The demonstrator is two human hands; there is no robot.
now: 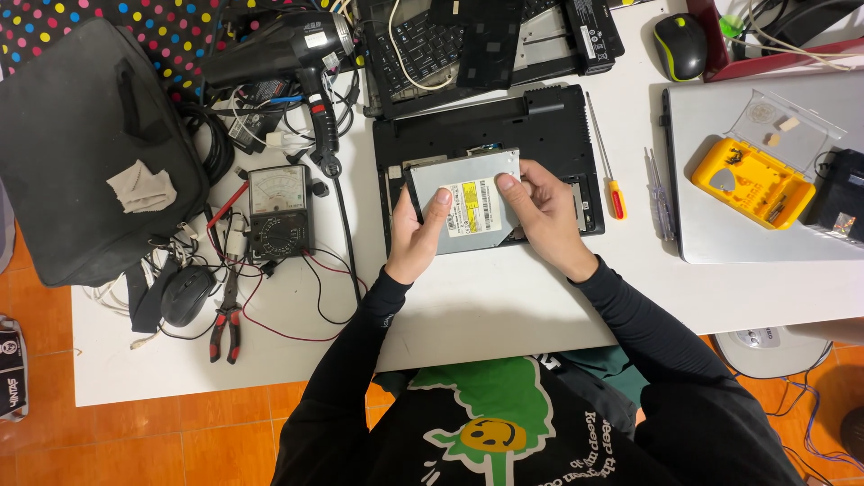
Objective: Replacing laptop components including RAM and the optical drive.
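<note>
Optical drive [472, 202], a flat silver metal slab with a yellow label, sits lifted just above the opened black laptop base [540, 121], clamped by its side edges between left hand [416, 236] and right hand [544, 214], thumbs pressed on top. It looks light, rigid and smooth-skinned, likely best held by the edges. Screwdrivers [608, 171] lie to the right.

Both hands, left [416, 236] and right [546, 216], meet close together, thumbs up.
</note>
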